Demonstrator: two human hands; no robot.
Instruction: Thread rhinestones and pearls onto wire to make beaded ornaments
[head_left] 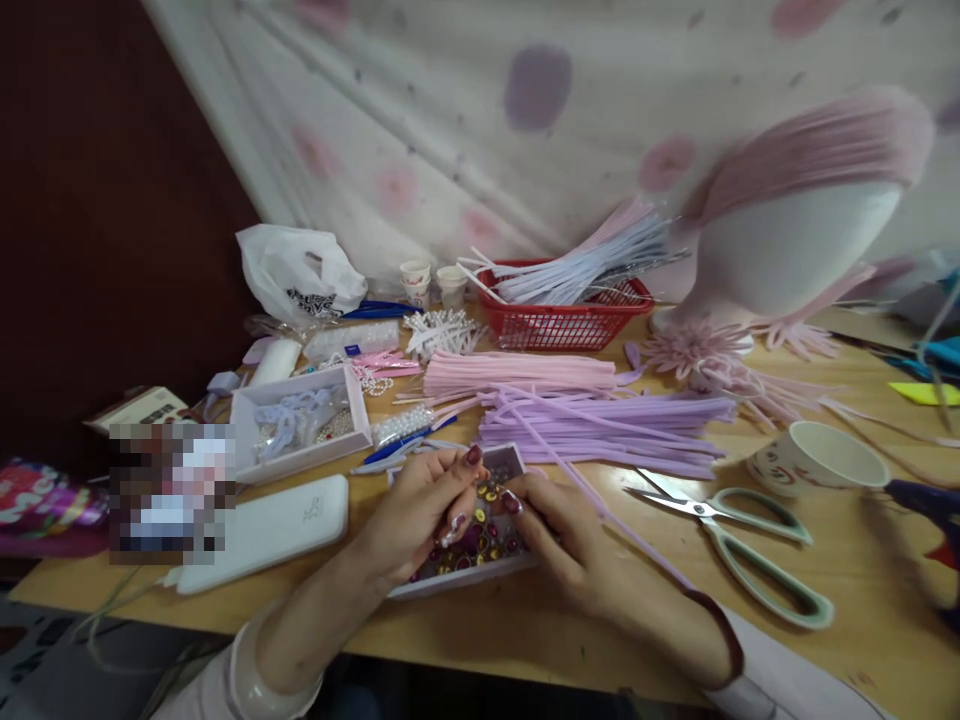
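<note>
Both hands meet over a small white box (504, 458) filled with several gold and red beads, at the table's near edge. My left hand (417, 515) has its fingers curled and pinched above the beads; what it pinches is too small to make out. My right hand (564, 532) rests on the box's right side, fingers bent, with a thin lilac pipe cleaner (637, 545) running under it toward my wrist. Whether the right fingers grip the pipe cleaner or a bead is unclear.
Green-handled scissors (739, 530) lie open to the right, beside a paper cup (817, 458). Lilac pipe cleaners (607, 425) and pink ones (517, 372) lie behind the box, a red basket (562, 318) farther back. A white power bank (270, 530) and a tray of white links (300, 425) sit left.
</note>
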